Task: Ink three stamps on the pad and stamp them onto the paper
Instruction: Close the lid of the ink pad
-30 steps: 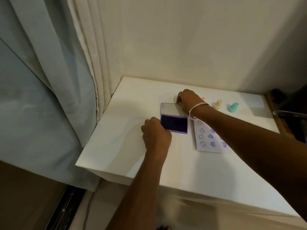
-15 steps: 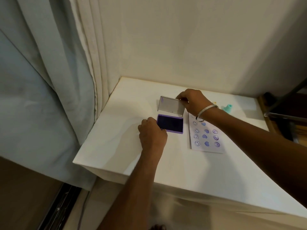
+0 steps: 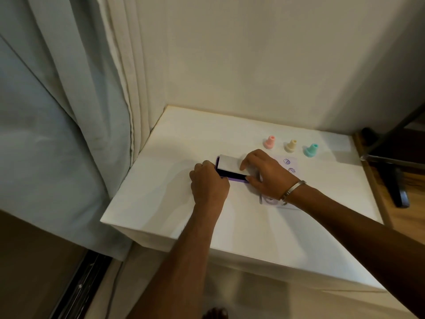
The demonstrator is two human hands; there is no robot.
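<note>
Head view: both hands meet at the ink pad near the middle of the white counter.
Lid: pale, tipped low over the dark pad, a wedge of ink surface showing along the near edge.
Right hand: fingers spread and resting on the lid top, thumb at the near right corner of the case; it appears to press, not grip.
Left hand: curled shut against the pad's left end, seemingly bracing it; what its tips touch is hidden.
Pad long axis: runs left to right, between the two hands.
Paper: right of the pad, under the right wrist, purple prints visible.
Stamps: pink stamp, cream stamp, teal stamp stand in a row beyond the paper, nearer the right hand.
Likely step: shutting the lid downward.
</note>
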